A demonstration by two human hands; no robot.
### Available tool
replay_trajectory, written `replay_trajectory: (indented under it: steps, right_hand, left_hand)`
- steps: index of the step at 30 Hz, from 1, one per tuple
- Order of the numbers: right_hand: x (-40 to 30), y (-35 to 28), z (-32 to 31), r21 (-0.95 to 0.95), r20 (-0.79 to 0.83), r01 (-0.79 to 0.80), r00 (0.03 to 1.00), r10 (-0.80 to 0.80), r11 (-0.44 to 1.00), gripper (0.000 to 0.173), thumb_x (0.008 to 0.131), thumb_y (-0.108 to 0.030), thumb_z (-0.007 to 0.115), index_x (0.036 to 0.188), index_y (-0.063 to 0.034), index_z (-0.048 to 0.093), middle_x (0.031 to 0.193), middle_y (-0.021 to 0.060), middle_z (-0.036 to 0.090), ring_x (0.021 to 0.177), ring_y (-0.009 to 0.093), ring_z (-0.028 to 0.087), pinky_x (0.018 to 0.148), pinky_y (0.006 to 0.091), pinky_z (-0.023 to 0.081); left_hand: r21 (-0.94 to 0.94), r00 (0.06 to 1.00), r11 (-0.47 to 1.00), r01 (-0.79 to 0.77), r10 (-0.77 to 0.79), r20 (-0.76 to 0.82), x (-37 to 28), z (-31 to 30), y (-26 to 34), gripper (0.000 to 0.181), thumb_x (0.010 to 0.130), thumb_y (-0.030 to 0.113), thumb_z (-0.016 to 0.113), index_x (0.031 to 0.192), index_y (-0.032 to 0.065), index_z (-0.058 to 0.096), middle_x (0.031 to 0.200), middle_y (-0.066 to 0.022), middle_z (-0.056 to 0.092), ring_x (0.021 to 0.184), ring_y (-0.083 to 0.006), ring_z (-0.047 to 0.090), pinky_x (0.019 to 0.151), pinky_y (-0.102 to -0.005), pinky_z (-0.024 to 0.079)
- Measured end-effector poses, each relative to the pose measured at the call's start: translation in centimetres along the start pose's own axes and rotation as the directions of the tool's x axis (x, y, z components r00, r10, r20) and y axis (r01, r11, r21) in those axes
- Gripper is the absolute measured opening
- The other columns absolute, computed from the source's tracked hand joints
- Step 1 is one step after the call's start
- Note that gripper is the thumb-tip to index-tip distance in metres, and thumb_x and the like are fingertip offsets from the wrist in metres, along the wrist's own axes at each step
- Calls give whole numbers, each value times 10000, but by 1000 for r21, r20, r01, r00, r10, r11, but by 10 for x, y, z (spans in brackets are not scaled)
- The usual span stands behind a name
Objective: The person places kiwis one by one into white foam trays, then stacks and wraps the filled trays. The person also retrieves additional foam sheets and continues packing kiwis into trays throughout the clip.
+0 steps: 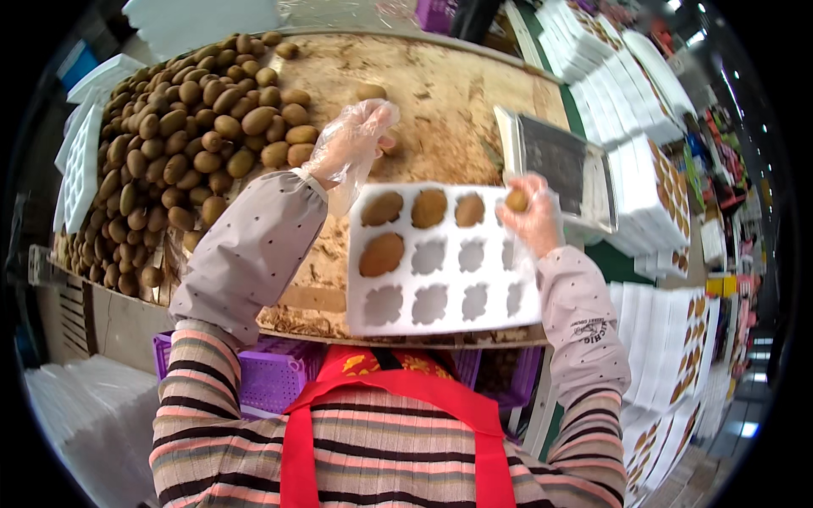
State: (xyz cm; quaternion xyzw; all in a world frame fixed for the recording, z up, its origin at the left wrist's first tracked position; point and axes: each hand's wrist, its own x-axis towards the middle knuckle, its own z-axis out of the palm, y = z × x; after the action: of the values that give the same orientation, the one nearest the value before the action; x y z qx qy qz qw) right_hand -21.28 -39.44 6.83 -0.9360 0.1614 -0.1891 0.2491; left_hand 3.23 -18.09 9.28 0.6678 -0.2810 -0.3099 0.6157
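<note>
A white foam tray [444, 267] with rows of scalloped holes lies before me on the wooden table. Kiwifruit sit in its far row and in one hole of the middle row, such as the near-left kiwifruit [382, 254]. My right hand [538, 219], in a clear plastic glove, grips a small kiwifruit [517, 200] over the tray's far right corner. Beyond the tray's far left corner is my left hand [352, 143], gloved too, with curled fingers. Partly hidden beside those fingers is a kiwifruit [392, 143]; whether they grip it is unclear. Another kiwifruit [371, 91] lies just beyond.
A large heap of kiwifruit [190, 127] covers the table's left side. At the right stands a scale-like device [559, 165] with a dark top. Stacked filled foam trays [654, 197] line the right. Purple crates [273, 378] sit below the table's near edge.
</note>
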Motion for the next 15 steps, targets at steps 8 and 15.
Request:
replay_trajectory:
  steps: [8, 15]
  right_hand:
    - [13, 2, 12, -68, 395, 34, 919, -4, 997, 564, 811, -275, 635, 1273, -1, 465, 1387, 219, 359, 1257, 353, 382, 1039, 450, 299]
    - [-10, -20, 8, -424, 424, 194, 906, 5, 885, 649, 887, -440, 503, 1373, -25, 390, 1429, 210, 330, 1324, 345, 320, 1052, 551, 201]
  left_hand:
    - [541, 950, 802, 251, -96, -298, 83, -89, -62, 376, 884, 372, 553, 999, 24, 637, 1030, -170, 639, 975, -354, 593, 851, -415, 441]
    - [898, 996, 433, -79, -13, 94, 99, -18, -120, 589, 786, 449, 615, 1230, 79, 507, 1120, -213, 563, 1071, -359, 548, 839, -445, 471]
